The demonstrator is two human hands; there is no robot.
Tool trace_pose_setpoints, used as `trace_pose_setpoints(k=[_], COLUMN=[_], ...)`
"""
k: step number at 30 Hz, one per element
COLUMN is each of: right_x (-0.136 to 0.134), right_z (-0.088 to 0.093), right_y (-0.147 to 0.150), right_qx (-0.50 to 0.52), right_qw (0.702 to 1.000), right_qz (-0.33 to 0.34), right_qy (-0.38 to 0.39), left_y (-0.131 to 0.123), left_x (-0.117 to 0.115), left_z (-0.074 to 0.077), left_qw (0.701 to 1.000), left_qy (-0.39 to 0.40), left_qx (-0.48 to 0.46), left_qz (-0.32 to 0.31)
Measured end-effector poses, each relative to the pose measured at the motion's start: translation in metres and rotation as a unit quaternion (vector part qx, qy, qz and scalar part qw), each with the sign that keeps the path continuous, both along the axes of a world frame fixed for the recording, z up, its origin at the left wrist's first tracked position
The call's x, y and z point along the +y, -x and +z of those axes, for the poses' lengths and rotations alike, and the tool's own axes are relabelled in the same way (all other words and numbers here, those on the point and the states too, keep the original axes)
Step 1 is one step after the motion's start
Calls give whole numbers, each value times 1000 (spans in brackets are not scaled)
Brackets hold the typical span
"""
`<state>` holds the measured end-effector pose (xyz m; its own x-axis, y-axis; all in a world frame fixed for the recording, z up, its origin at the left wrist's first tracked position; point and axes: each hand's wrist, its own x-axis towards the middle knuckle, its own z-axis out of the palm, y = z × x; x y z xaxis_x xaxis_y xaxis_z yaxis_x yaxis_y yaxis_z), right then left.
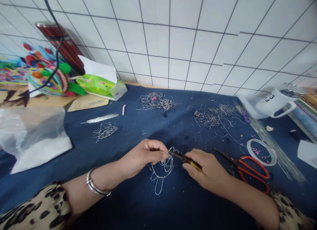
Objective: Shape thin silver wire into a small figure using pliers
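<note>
My left hand [146,155] pinches a shaped wire piece [162,177] between thumb and fingertips. The piece is thin silvery wire bent into a ring with several loops, one of them hanging down toward me. Wrapped in my right hand [205,167] is a pair of pliers [184,158] with dark jaws and a yellow-and-black handle. The jaws point left and meet the wire beside my left fingertips; whether they grip it is too small to tell. Orange-handled scissors [252,169] lie just right of my right hand, blades pointing up and left.
Wire bundles [158,101], [214,114] and a smaller wire cluster [105,131] lie on the dark blue cloth [123,203]. At right are a tape roll [250,147], straight wires [277,150] and a white mug [277,101]. A plastic bag [37,137] lies left.
</note>
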<state>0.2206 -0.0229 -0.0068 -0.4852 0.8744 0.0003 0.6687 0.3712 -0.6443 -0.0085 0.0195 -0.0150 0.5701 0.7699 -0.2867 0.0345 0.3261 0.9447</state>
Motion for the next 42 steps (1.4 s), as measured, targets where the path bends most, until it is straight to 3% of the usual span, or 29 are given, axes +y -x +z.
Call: trace_pose_setpoints(k=[6, 15, 28, 37, 42], right_x=[0, -4, 4, 0, -1], right_z=[4, -2, -1, 4, 10], right_y=[1, 1, -2, -1, -2], right_qx=[-9, -34, -11, -8, -18], right_qw=[1000, 993, 997, 999, 999], right_qz=[6, -1, 15, 7, -8], right_qy=[-9, -115, -79, -39, -32], left_y=[0, 0, -1, -2, -3], left_x=[0, -1, -1, -5, -5], left_z=[0, 0, 1, -2, -3], left_qw=[1000, 999, 999, 998, 998], left_qy=[-16, -33, -37, -63, -64], left_qx=[11, 20, -3, -7, -10], left_qz=[1, 0, -32, -18, 20])
